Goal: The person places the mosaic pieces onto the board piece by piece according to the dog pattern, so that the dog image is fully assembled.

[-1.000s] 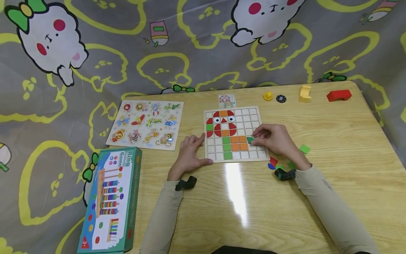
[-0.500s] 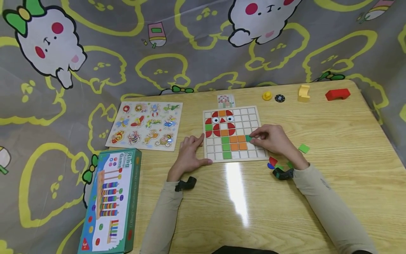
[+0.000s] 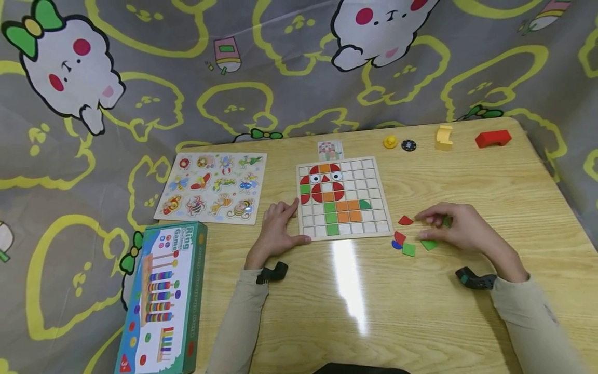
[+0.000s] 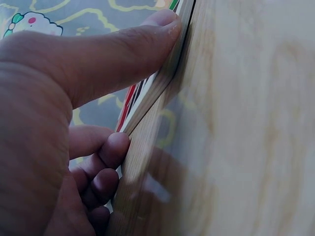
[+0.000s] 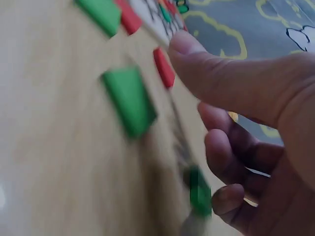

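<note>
A wooden grid board (image 3: 364, 228) carries red, orange and green tiles. My left hand (image 3: 274, 234) holds its near left corner, thumb along the front edge and fingers at the left edge; the left wrist view shows the thumb (image 4: 142, 42) against the board's side. A dark green rounded tile (image 3: 365, 204) lies in a cell right of the orange squares. Over the loose tiles is my right hand (image 3: 460, 226), thumb and forefinger apart. Near it are a red tile (image 3: 405, 221), a green square (image 3: 408, 250) and another green tile (image 3: 429, 244). Its fingers partly hide one more green tile (image 3: 447, 222).
A small picture card (image 3: 330, 150) lies behind the board. At left are an insect puzzle (image 3: 212, 187) and a ring game box (image 3: 163, 296). Along the back stand a yellow duck (image 3: 390, 142), a black disc (image 3: 408, 145), a yellow block (image 3: 444, 138) and a red block (image 3: 493, 138).
My right hand has let go of the dark green tile on the board and moved right, over the loose tiles. My left hand has stayed at the board's corner.
</note>
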A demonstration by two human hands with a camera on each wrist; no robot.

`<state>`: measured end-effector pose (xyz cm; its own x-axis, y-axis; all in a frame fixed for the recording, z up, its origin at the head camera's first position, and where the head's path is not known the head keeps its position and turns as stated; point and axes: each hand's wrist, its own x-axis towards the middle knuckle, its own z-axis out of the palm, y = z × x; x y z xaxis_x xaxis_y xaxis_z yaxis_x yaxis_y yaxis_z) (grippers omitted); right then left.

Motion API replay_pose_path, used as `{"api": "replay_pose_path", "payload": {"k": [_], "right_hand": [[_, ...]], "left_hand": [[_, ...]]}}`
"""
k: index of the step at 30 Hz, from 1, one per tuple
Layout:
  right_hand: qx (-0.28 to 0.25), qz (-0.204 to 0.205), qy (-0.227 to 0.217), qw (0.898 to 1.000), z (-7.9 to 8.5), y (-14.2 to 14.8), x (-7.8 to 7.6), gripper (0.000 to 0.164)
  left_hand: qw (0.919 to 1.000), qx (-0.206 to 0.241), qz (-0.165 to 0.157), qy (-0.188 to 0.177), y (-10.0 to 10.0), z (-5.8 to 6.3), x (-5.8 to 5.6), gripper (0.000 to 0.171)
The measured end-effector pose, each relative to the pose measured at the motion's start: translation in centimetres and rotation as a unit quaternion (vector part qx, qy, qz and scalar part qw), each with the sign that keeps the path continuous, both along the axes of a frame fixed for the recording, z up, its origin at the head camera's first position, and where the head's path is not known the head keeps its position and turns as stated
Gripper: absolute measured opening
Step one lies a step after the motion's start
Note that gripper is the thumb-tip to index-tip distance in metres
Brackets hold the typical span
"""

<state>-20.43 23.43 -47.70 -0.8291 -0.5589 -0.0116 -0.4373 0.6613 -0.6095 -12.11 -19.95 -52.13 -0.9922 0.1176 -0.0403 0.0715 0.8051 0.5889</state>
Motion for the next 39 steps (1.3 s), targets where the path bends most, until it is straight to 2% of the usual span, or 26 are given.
{"api": "replay_pose_path", "payload": {"k": [6,13,17,20,23,26,32,39], "right_hand": [[0.012,0.029,-0.003,1.0,-0.3,1.2,1.5,0.029],[0.042,0.019,0.033,0.998,-0.1,0.2,1.1,0.022],[0.014,-0.016,0.027,0.999,-0.1,-0.9,0.3,0.018],[-0.04,-0.042,0.007,0.998,-0.5,-2.5,-0.4,0.02],[-0.096,-0.042,-0.008,0.994,-1.1,-4.6,-1.0,0.021],[-0.125,-0.021,-0.014,0.992,-1.8,-6.9,-1.2,0.022],[-0.111,0.0,0.0,0.994,-2.7,-9.8,-1.2,0.034],[-0.087,0.014,0.02,0.996,-2.7,-10.5,-1.4,0.036]], "left_hand": [[0.9998,0.015,0.008,0.008,-0.3,-0.2,0.3,0.109],[0.9999,0.012,0.009,0.008,-0.3,-0.4,0.3,0.108],[0.9999,0.008,0.008,0.003,-0.3,-0.4,0.2,0.108],[1.0,0.007,0.006,0.001,-0.3,-0.4,0.1,0.108],[1.0,0.004,0.004,0.002,-0.3,-0.4,0.0,0.109],[1.0,0.001,0.001,0.004,-0.3,-0.4,0.0,0.109],[0.9999,0.006,-0.003,0.014,-0.1,-0.3,-0.1,0.109],[0.9998,0.009,-0.003,0.017,-0.2,-0.3,0.0,0.11]]}}
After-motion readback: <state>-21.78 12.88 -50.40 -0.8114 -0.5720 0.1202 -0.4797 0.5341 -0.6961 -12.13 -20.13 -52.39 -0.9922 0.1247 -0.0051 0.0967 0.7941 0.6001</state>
